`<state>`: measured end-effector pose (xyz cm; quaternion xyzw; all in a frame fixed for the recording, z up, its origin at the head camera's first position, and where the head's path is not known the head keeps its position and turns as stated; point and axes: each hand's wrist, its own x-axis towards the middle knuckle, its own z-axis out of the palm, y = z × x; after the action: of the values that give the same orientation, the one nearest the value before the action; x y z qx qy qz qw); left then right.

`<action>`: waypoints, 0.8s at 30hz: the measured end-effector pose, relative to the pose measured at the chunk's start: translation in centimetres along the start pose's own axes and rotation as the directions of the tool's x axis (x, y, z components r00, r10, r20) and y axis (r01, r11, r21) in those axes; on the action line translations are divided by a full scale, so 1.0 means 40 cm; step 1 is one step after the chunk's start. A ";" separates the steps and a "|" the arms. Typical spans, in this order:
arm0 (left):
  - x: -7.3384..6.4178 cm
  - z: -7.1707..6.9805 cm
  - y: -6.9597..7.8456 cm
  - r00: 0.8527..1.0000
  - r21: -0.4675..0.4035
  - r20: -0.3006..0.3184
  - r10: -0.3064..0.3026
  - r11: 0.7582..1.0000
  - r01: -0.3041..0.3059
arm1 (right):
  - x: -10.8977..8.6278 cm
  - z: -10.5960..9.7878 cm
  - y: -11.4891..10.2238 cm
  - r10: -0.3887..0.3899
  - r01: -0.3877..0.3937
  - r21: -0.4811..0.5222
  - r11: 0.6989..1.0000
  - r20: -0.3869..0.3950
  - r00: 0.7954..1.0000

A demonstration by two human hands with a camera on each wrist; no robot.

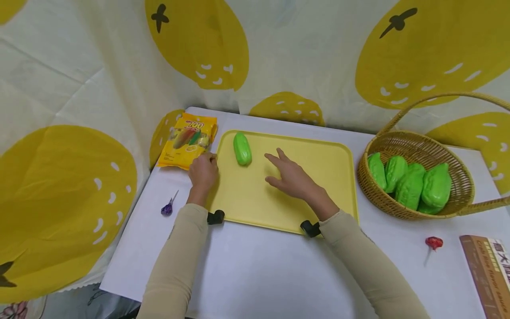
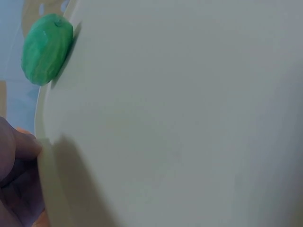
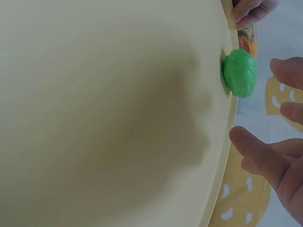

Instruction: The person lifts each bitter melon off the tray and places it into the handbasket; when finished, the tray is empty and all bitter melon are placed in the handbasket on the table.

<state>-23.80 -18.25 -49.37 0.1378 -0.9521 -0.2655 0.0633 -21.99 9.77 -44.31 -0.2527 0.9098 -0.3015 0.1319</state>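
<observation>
A pale yellow tray [image 1: 259,201] lies on the white table. My left hand [image 1: 204,172] grips its left rim; in the left wrist view the thumb [image 2: 28,146] presses on the edge. Over the middle of the tray hovers my right hand [image 1: 292,177], fingers spread, holding nothing. A glossy green, elongated, ridged fruit- or vegetable-like piece [image 1: 242,149] rests near the tray's far left corner, between the two hands and touched by neither. The wicker basket [image 1: 364,177] at the right holds several similar green pieces [image 1: 410,185].
A yellow snack bag [image 1: 187,139] lies just beyond my left hand. Purple-wrapped lollipop [image 1: 167,209] sits left of the tray, a red one [image 1: 434,242] in front of the basket. A brown box [image 1: 488,270] lies at the right edge. Lemon-print cloth [image 1: 295,44] hangs behind.
</observation>
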 end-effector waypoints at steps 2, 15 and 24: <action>-0.001 -0.001 0.001 1.000 -0.002 0.003 -0.002 1.000 0.002 | 0.017 0.006 -0.009 0.005 -0.005 -0.003 1.000 0.014 1.000; 0.000 -0.002 0.000 1.000 -0.002 0.013 -0.006 1.000 0.006 | 0.075 0.056 -0.042 0.019 -0.020 0.007 1.000 0.097 0.995; 0.001 -0.004 0.003 1.000 0.015 0.004 -0.007 1.000 0.007 | 0.119 0.080 -0.054 0.010 -0.013 0.024 1.000 0.092 0.996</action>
<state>-23.82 -18.23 -49.16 0.1412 -0.9537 -0.2589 0.0592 -23.91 4.17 -45.88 -0.2595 0.9003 -0.3002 0.1787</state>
